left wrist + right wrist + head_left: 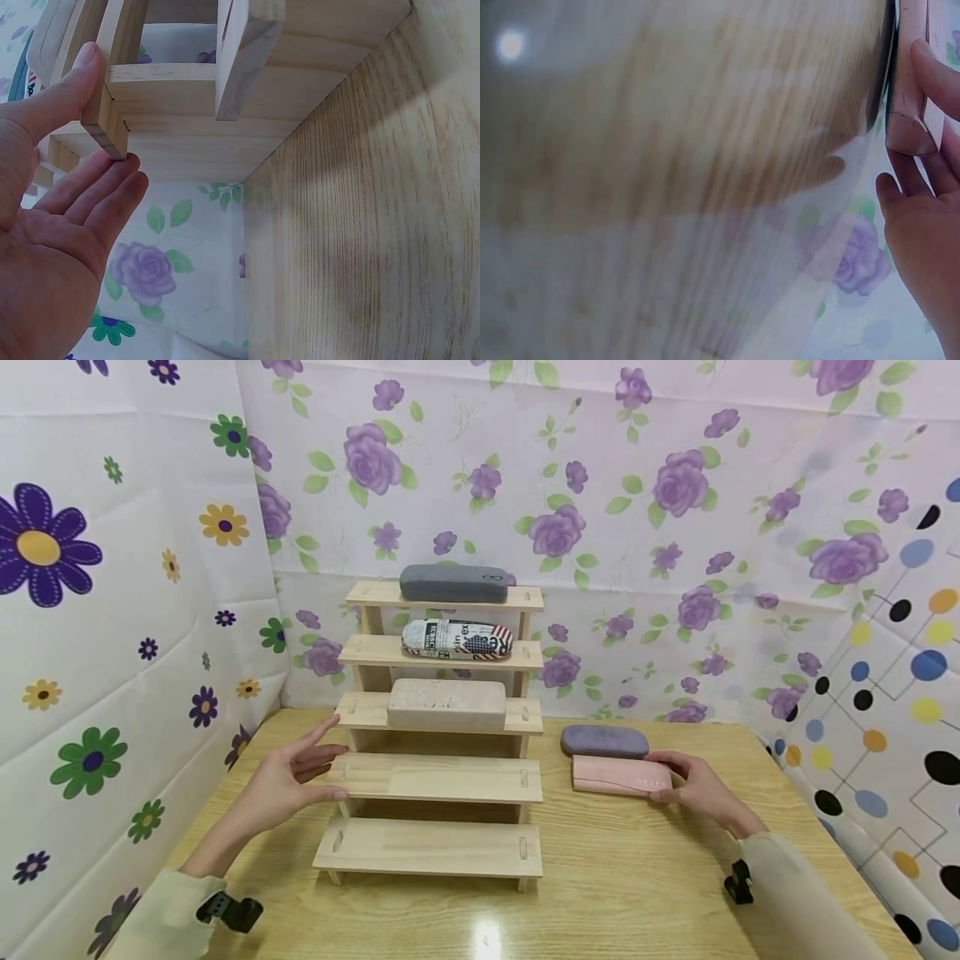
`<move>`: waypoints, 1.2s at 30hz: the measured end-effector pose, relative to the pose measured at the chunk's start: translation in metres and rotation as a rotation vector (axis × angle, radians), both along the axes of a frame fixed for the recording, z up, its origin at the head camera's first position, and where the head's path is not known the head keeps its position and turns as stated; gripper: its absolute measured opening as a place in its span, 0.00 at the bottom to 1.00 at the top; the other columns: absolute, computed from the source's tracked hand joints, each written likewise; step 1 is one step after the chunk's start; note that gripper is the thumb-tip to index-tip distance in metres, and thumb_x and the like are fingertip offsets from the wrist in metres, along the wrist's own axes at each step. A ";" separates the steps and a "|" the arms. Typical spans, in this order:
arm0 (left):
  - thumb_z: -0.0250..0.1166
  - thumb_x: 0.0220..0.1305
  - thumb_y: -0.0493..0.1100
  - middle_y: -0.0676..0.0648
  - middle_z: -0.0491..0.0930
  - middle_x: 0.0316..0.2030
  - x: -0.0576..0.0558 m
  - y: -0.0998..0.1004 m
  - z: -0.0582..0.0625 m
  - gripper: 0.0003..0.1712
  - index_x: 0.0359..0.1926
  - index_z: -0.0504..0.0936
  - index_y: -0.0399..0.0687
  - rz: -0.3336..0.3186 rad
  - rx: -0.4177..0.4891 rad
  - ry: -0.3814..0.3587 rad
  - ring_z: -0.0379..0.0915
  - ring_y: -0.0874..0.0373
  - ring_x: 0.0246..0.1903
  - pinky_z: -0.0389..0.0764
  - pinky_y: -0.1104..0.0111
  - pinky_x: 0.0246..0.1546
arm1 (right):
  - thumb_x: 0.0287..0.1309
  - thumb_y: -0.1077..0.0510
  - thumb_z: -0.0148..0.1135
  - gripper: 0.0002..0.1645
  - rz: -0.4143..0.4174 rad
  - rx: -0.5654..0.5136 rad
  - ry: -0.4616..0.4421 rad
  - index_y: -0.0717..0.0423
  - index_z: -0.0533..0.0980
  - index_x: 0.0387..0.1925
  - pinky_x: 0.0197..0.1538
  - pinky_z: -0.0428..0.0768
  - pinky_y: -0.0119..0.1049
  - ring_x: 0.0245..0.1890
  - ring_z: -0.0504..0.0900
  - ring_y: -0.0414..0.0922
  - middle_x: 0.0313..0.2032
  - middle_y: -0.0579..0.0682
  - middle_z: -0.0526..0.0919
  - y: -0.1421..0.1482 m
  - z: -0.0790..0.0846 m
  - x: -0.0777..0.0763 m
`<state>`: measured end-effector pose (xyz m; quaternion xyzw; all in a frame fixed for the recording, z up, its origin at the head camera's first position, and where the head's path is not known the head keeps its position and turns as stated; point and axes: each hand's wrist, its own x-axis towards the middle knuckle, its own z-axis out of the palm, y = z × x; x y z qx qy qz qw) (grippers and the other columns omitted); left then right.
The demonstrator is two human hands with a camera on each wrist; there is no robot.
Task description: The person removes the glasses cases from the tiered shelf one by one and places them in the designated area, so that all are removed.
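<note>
A stepped wooden display rack (435,847) stands on the table. My left hand (281,781) is at its left side, thumb at the front edge of the second step from the bottom. The left wrist view shows the thumb and fingers (112,191) on either side of that board's end. My right hand (697,789) grips the right end of a pink glasses case (618,775), thumb in front and fingers behind; the right wrist view shows only the end of this pink case (911,131). Directly behind it lies a purple-grey glasses case (603,741).
On the rack's upper steps lie a dark grey glasses case (453,583), a newsprint-patterned case (457,639) and a beige case (447,703), one per step. Flowered cloth (630,568) hangs behind the wooden table (630,877), with more patterned cloth on both sides.
</note>
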<state>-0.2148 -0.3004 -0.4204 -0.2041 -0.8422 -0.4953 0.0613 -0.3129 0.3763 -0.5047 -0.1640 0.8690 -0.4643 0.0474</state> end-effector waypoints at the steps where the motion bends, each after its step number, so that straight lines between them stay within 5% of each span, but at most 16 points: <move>1: 0.83 0.56 0.38 0.34 0.80 0.63 0.000 0.000 0.000 0.61 0.84 0.57 0.62 0.000 0.000 0.000 0.77 0.41 0.63 0.81 0.65 0.61 | 0.56 0.62 0.81 0.43 -0.003 0.009 0.005 0.64 0.73 0.71 0.73 0.67 0.66 0.75 0.61 0.69 0.72 0.67 0.70 0.000 -0.001 -0.001; 19: 0.83 0.55 0.38 0.35 0.81 0.62 0.000 0.000 0.000 0.62 0.84 0.58 0.61 0.008 -0.009 0.013 0.78 0.41 0.62 0.81 0.66 0.61 | 0.54 0.60 0.83 0.44 -0.025 0.070 0.019 0.65 0.74 0.70 0.75 0.61 0.67 0.74 0.63 0.68 0.69 0.68 0.73 0.000 0.001 -0.001; 36: 0.83 0.56 0.39 0.37 0.81 0.63 -0.001 -0.001 -0.002 0.61 0.84 0.58 0.64 0.007 -0.012 0.005 0.78 0.42 0.63 0.81 0.66 0.61 | 0.56 0.59 0.82 0.42 -0.049 0.072 -0.017 0.64 0.74 0.70 0.70 0.72 0.65 0.71 0.67 0.71 0.70 0.69 0.71 0.005 0.003 -0.004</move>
